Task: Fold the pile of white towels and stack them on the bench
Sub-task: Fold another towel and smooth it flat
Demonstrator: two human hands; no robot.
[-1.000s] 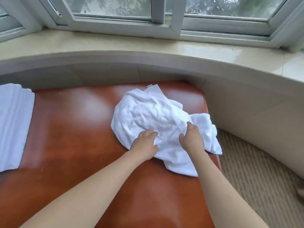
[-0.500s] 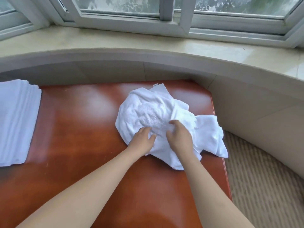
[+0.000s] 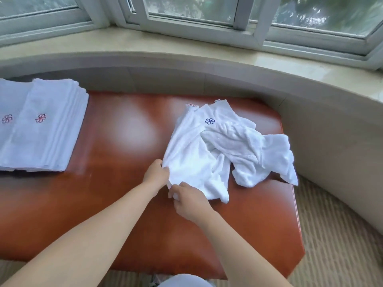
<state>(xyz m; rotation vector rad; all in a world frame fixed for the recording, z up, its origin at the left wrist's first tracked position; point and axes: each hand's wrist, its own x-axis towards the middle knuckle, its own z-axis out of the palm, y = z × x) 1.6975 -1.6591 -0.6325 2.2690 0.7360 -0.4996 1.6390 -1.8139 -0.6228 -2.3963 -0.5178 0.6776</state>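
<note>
A loose pile of white towels (image 3: 244, 146) lies crumpled on the right part of the brown leather bench (image 3: 124, 183). The top towel (image 3: 190, 158), with a blue flower logo, is drawn out toward me from the pile. My left hand (image 3: 156, 172) pinches its near left edge. My right hand (image 3: 189, 200) grips the same edge just below, fingers curled round the cloth. A stack of folded white towels (image 3: 51, 125) with red logos sits at the bench's left end, with a second folded stack (image 3: 10, 121) beside it.
A curved stone sill (image 3: 186, 59) and low wall wrap behind and to the right of the bench, under white-framed windows. Striped beige carpet (image 3: 331, 235) covers the floor at right. One corner of the pile hangs over the bench's right edge.
Both hands have pulled back toward me and leftward, dragging one towel out of the pile and uncovering its blue logo. The camera has drawn back, so the folded stacks show more fully.
</note>
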